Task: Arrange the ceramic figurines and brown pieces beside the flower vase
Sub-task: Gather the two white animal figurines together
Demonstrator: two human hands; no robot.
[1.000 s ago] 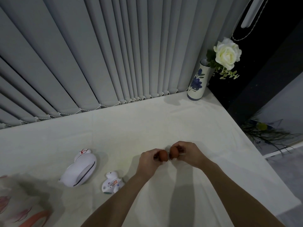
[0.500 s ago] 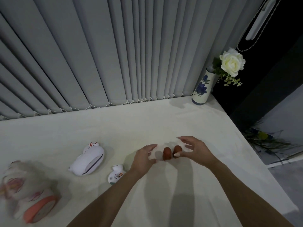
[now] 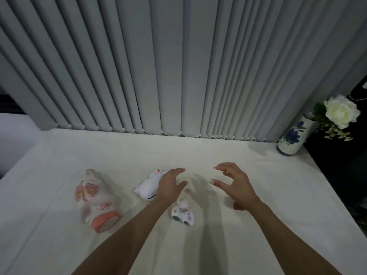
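Three ceramic figurines lie on their sides on the white tablecloth (image 3: 258, 195). The small spotted figurine (image 3: 182, 212) lies just below the left hand (image 3: 168, 186), close to the heel of the palm and beside the forearm. The white cat-like figurine (image 3: 148, 188) lies partly under that hand's outer edge, its right end hidden by the knuckles; whether skin touches it cannot be told. The large flowered figurine (image 3: 94, 197), with an orange base facing the camera, lies well to the left of the left fingers and is somewhat blurred.

Of the brown pieces only one reddish-brown sliver (image 3: 237, 206) shows, peeking out beneath the right wrist; it may be one piece or two, as the right hand (image 3: 236, 185) covers the rest. It lies behind the right fingers, toward the camera, not between them.

Both hands hover with nothing in them. The left fingers (image 3: 177, 171) are spread loosely and point to the right. The right fingers (image 3: 222, 167) are curled wide apart from the thumb and point left, so that the two sets of fingertips face each other across a bare patch of cloth.

One blue-flowered vase (image 3: 291, 138) with a single white rose (image 3: 340, 112) stands at the far right corner, well apart from the right fingers. Grey vertical blinds (image 3: 178, 66) hang behind.
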